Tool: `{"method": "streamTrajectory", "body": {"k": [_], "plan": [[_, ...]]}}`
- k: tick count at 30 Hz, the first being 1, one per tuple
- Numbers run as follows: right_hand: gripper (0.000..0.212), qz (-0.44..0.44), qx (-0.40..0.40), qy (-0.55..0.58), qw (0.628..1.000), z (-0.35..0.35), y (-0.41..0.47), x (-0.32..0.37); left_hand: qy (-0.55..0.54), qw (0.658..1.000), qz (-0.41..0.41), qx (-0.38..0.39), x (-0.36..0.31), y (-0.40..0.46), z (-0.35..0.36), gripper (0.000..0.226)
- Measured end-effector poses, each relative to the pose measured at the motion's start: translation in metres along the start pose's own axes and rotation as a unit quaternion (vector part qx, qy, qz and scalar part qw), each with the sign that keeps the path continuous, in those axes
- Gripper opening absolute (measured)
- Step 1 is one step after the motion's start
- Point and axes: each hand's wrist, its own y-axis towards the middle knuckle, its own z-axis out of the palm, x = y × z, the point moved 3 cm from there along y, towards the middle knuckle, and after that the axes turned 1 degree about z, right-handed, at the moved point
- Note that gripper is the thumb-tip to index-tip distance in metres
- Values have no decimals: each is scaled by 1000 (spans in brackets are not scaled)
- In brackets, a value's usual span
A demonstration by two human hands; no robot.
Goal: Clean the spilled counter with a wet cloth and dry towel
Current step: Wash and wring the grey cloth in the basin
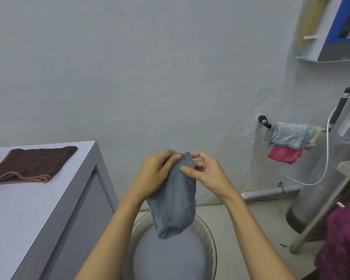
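Observation:
A grey wet cloth (174,201) hangs in front of me above a round metal basin (210,237) filled with water on the floor. My left hand (156,174) grips the cloth's upper left edge. My right hand (206,172) pinches its upper right edge between thumb and fingers. A folded brown towel (30,164) lies on the white counter (18,215) at the left, apart from both hands.
A wall tap (264,120) at the right has rags (289,138) draped beside it. A grey cylinder tank (315,178), a white hose (325,158) and a metal table leg (319,215) crowd the right side. A pipe (269,193) runs along the floor by the wall.

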Motion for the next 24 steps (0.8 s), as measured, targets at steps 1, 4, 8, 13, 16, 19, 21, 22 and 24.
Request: {"method": "streamTrajectory", "body": {"k": [1, 4, 8, 13, 16, 19, 21, 22, 24], "plan": [[26, 6, 22, -15, 1000, 2, -1, -6, -4, 1000, 2, -29, -2, 1, -3, 19], [29, 17, 64, -36, 997, 10, -8, -19, -24, 996, -11, -87, -3, 6, -17, 12], [51, -10, 90, -30, 995, 14, -10, -10, -24, 991, -58, -115, 13, 4, -31, 17], [29, -26, 131, -74, 988, 24, -4, 3, -56, 986, -115, -105, 31, -10, -39, 40], [26, 6, 117, -13, 993, 28, 0, 1, -110, 984, -133, -53, 25, -18, -50, 36], [25, 17, 135, 28, 990, 40, 8, 5, -37, 988, -150, 10, 22, -31, -68, 27], [25, 19, 153, 55, 986, 56, 17, 13, 38, 988, -150, 24, 20, -42, -87, 37], [25, 20, 164, 68, 984, 66, 21, 17, 73, 986, -151, 18, 17, -47, -99, 41], [24, 20, 198, 85, 976, 89, 30, 28, 144, 976, -165, -4, 7, -56, -127, 48]]}}
